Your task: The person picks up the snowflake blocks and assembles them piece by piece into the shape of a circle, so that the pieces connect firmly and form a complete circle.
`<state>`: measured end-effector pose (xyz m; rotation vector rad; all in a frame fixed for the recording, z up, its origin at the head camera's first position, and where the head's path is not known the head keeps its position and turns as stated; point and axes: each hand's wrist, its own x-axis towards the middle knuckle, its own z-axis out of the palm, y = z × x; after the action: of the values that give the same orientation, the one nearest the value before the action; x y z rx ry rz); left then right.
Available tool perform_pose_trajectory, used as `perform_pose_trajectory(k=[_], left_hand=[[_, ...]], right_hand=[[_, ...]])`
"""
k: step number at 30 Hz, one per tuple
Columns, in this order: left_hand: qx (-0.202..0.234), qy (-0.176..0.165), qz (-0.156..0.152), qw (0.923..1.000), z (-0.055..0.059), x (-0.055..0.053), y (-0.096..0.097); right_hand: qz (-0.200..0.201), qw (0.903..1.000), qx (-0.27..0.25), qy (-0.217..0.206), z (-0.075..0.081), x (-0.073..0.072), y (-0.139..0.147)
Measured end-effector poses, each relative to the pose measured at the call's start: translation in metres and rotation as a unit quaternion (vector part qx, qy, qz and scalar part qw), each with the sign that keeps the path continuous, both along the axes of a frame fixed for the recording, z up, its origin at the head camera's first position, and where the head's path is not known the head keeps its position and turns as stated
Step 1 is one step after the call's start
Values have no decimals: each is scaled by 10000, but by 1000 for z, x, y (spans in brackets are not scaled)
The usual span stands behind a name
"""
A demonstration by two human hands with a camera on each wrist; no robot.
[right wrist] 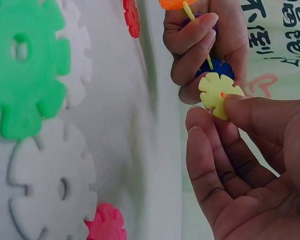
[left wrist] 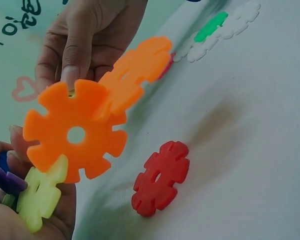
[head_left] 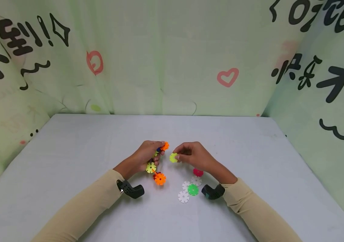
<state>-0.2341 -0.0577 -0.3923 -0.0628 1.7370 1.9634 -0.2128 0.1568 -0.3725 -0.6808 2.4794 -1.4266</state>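
Note:
My left hand (head_left: 147, 153) grips a joined string of notched plastic flower discs. Among them are a yellow disc (head_left: 151, 167), an orange disc (head_left: 160, 178) hanging low, another orange disc (head_left: 165, 146) by the fingertips, a blue disc (right wrist: 220, 70) and a purple disc (left wrist: 8, 181). Part of the string is hidden by the fingers. To its right, my right hand (head_left: 194, 156) pinches a single yellow disc (head_left: 173, 157) between thumb and fingers. In the head view this disc is apart from the string. A red disc (left wrist: 162, 180) lies under the hanging orange discs.
Below the right hand lie loose discs on the white table (head_left: 99, 141): a green disc (head_left: 193, 190), several white discs (head_left: 183, 197) and a pink disc (head_left: 198, 172). A printed green curtain (head_left: 160, 67) stands behind and at both sides.

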Motion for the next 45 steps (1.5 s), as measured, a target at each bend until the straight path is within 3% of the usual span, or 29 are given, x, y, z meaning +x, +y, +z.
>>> perform_pose_trajectory(k=[17,31,45], left_hand=[[-57,-25,-37,10000,3,2,2],[88,-99,-193,9997,3,5,5],[-26,-88,-325,9994,4,7,8]], right_hand=[[-661,9965,-481,200,0,-8,0],[-1163,9915,-436,378,-3,-8,-7],[-1387,9881,-414,511,-3,-6,-10]])
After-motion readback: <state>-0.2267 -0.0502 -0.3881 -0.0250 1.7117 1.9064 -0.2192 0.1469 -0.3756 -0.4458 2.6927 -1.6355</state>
